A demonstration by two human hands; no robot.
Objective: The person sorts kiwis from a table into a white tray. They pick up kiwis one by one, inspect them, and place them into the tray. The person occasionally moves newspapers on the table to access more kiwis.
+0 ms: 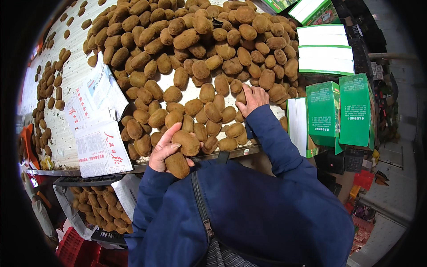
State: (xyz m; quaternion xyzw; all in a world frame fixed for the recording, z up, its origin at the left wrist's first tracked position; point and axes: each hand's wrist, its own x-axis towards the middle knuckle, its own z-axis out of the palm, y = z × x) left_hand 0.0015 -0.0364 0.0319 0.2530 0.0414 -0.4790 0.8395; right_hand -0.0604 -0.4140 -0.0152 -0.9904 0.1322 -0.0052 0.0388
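Two brown kiwifruits rest in my left hand (163, 150) at the table's near edge. The upper kiwifruit (186, 143) lies against my fingers and thumb; the lower kiwifruit (177, 165) sits against my palm and the thumb tip. My right hand (255, 99) reaches onto the table, its thumb and fingers around a kiwifruit (241, 97) among the others. Loose kiwifruits (213, 112) spread between the hands, and a large heap of kiwifruits (186, 38) rises beyond them. The sleeves of a dark blue jacket cover both forearms.
Newspapers (104, 147) lie on the table (66, 123) at left, beside scattered kiwifruits (50, 80). A paper-lined crate (88, 180) of kiwifruits stands below the edge. Green and white cartons (357, 110) line the right side. At far left, part of another person (41, 210) shows.
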